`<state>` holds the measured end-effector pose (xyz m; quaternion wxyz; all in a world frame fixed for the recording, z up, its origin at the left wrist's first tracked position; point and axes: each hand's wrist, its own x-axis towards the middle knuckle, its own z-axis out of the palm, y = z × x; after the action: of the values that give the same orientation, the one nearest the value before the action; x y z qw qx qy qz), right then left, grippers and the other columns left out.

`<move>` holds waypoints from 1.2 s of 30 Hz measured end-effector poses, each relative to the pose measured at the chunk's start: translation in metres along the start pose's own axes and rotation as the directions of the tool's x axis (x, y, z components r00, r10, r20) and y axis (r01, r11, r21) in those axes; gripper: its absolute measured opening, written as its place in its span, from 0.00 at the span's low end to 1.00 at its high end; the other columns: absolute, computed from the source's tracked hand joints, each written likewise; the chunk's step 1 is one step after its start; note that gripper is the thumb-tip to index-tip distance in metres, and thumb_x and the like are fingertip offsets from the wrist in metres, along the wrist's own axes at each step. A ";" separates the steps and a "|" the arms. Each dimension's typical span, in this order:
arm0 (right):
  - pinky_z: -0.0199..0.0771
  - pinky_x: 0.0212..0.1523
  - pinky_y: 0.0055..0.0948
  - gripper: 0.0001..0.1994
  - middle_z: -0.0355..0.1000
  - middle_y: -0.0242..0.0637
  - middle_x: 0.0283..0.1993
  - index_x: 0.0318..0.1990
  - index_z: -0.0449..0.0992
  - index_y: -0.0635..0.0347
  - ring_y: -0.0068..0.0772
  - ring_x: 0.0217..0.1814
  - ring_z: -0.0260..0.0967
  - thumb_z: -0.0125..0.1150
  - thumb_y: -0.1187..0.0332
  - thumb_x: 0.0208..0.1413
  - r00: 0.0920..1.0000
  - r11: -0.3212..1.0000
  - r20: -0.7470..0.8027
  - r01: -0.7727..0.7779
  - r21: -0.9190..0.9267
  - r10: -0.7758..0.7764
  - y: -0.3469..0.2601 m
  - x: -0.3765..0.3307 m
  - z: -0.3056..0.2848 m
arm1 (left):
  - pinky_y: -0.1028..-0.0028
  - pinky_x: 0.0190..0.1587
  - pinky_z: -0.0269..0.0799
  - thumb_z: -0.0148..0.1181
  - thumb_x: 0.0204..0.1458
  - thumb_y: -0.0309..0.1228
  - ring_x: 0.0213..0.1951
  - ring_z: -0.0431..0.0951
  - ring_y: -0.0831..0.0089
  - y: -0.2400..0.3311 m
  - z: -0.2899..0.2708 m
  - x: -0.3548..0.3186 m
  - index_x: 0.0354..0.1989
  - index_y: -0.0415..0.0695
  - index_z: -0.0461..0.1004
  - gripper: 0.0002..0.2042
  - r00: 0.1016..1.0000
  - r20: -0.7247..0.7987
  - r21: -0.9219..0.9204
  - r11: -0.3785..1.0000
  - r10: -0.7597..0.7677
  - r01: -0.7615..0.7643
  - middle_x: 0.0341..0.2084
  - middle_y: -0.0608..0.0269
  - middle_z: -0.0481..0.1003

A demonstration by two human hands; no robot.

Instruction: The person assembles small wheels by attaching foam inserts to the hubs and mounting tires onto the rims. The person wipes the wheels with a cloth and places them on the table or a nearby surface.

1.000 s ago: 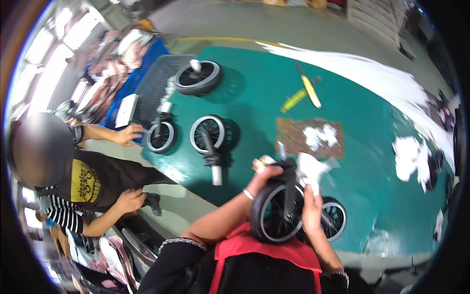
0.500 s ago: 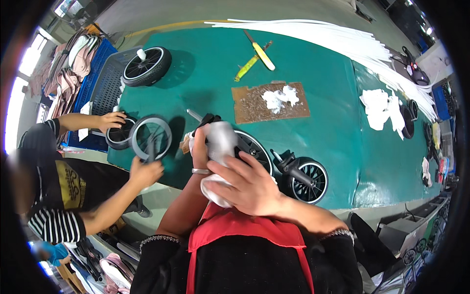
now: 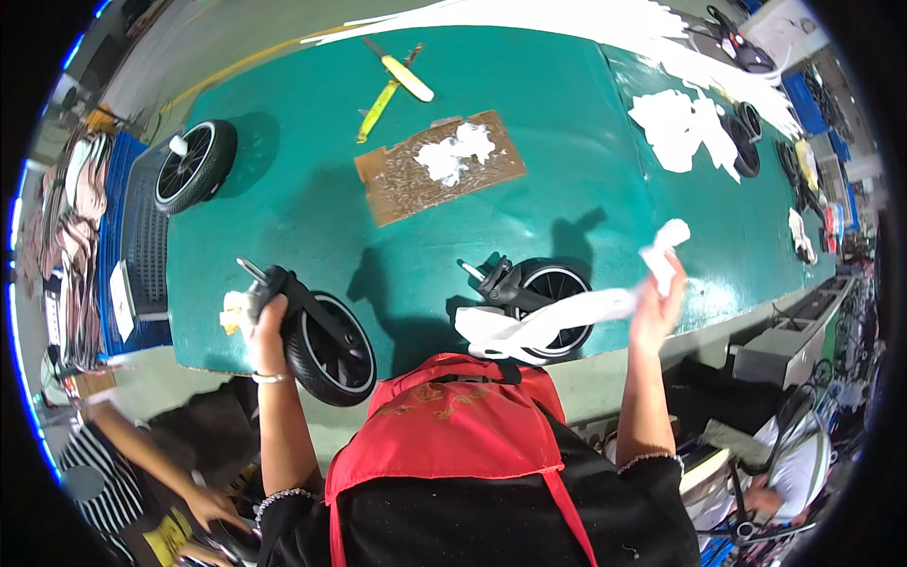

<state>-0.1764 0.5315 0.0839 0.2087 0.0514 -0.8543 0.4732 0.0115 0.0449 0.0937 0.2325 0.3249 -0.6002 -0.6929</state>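
Note:
At the table's near left, my left hand (image 3: 268, 333) is closed round the top of a black wheel fork (image 3: 304, 298), and its spoked wheel (image 3: 331, 352) hangs beside my wrist. A metal pin sticks up from the fork's top. A small whitish-yellow piece (image 3: 232, 310) shows by my left fingers; what it is I cannot make out. My right hand (image 3: 656, 307), raised at the right, grips a long white cloth (image 3: 581, 307). The cloth trails leftward across a second fork-and-wheel unit (image 3: 559, 276) on the table's near edge and partly covers it.
On the green table (image 3: 425, 255) lie a brown board (image 3: 392, 194) with white crumpled material (image 3: 455, 153), two crossed yellow-handled tools (image 3: 408, 79) and a loose wheel (image 3: 196, 166). White cloths (image 3: 680, 128) and long white strips (image 3: 529, 17) lie farther off. A co-worker's arm (image 3: 156, 458) is at lower left.
My hands have parted: the left went left with the fork and wheel, the right went right, drawing out the cloth. The co-worker has moved back from the table, and the wheels there are gone.

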 end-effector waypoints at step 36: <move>0.65 0.59 0.41 0.14 0.71 0.45 0.54 0.49 0.74 0.63 0.48 0.58 0.66 0.61 0.72 0.55 0.939 0.998 0.341 0.053 -0.033 -0.039 0.041 0.034 0.025 | 0.65 0.47 0.72 0.73 0.29 0.47 0.46 0.77 0.58 0.053 0.283 0.130 0.58 0.45 0.65 0.42 0.825 0.445 0.588 -0.581 -0.348 -0.563 0.46 0.53 0.74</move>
<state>-0.2263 0.5370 0.0542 0.0700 0.1479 -0.8858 0.4342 -0.2873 0.1361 0.1433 -0.2548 0.0616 -0.9409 0.2144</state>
